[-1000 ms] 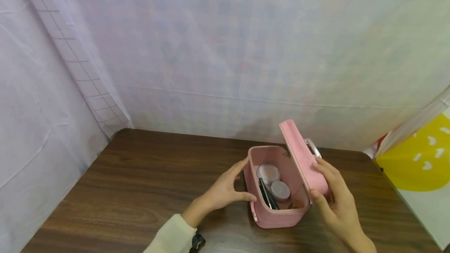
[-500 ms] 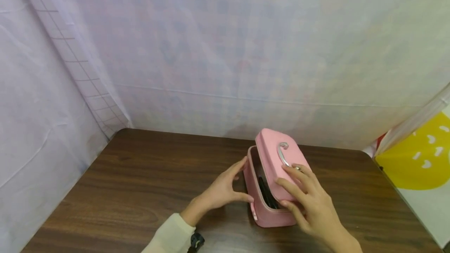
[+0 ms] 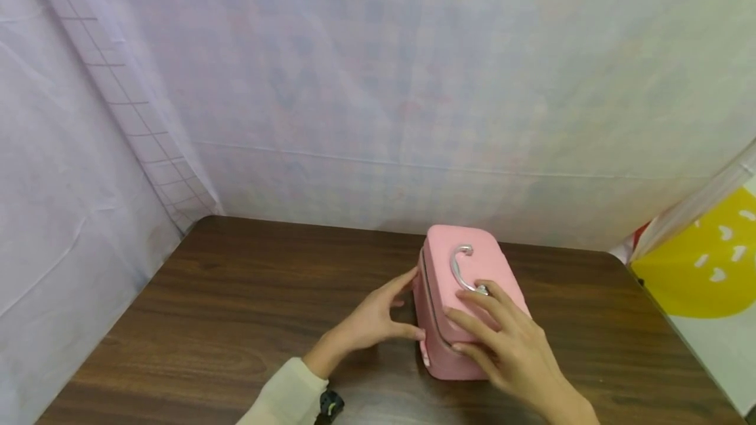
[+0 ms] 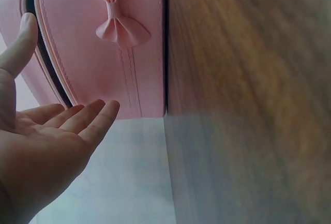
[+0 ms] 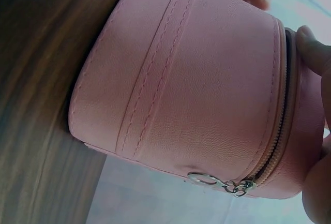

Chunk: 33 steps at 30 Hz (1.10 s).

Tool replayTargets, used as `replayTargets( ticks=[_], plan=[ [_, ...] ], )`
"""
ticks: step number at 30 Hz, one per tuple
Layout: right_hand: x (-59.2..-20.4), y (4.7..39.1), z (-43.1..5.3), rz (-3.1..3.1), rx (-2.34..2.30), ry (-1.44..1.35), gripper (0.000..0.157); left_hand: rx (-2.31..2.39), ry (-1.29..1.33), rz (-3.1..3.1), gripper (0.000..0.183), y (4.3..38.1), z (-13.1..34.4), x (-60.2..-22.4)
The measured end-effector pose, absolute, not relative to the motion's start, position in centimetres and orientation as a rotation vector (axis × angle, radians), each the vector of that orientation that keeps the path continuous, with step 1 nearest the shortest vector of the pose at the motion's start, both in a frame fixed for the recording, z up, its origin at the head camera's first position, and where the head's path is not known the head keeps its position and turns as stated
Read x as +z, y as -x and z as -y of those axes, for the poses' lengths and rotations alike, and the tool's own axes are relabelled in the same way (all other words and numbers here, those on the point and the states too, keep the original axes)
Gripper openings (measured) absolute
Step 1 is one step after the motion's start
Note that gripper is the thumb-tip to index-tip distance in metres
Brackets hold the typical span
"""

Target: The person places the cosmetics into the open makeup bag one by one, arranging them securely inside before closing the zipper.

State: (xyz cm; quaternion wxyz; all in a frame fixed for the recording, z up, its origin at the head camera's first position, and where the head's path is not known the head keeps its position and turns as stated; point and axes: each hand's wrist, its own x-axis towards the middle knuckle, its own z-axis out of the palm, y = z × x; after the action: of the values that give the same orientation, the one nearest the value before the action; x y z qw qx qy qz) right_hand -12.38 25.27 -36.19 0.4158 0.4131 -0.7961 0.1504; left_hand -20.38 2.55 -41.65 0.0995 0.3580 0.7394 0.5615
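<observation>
Right of centre on the dark wood-grained table (image 3: 236,307), a pink case (image 3: 493,264) stands between two bare hands. The left hand (image 3: 375,320) comes in from the lower left, its fingers extended and the thumb spread away from them, set along the left side of the case; the left wrist view shows the palm turned upward, with the thumb tip at the zip seam (image 5: 282,125). The right hand (image 3: 514,340) reaches over from the near right, palm down, fingers spread and slightly bent across the lid (image 5: 309,105); one finger lies by the end of the handle, and the thumb presses the lid's near left edge. The lid sits on the body, and a dark gap runs along the seam.

The table has rounded far corners. Pale cloth (image 3: 378,84) hangs behind it and more white cloth (image 3: 59,182) at the left; a yellow panel (image 3: 703,267) with white marks shows beyond the right edge.

Counted: two hands, one case, one curved silver handle (image 3: 455,267), one pink bow (image 4: 113,12), one metal zip pull (image 5: 227,183), one cream sleeve (image 3: 289,392) and one black wrist-worn object (image 3: 331,404) on the left arm.
</observation>
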Motion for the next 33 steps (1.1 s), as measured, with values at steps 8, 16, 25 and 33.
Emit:
replayTargets(
  ticks=[8, 16, 25, 33],
  plan=[
    [-37.0, 12.2, -25.8, 2.099, 0.325, -0.946, 0.044, 1.694, -1.068, -2.182, 0.099, 20.7, -2.4, -41.7],
    [-35.8, 11.7, -26.0, 2.123, 0.578, -0.986, 0.042, 1.617, -1.148, -2.302, 0.099, 20.2, -2.5, -40.3],
    [-34.3, 11.8, -30.2, 2.148, 0.800, -0.713, 0.033, 1.432, -1.539, -2.569, 0.087, 17.7, -3.4, -37.5],
    [-36.4, 11.7, -33.4, 2.527, 0.921, -0.306, 0.038, 0.954, -1.756, -2.889, 0.073, 15.7, -5.0, -36.9]
  ],
)
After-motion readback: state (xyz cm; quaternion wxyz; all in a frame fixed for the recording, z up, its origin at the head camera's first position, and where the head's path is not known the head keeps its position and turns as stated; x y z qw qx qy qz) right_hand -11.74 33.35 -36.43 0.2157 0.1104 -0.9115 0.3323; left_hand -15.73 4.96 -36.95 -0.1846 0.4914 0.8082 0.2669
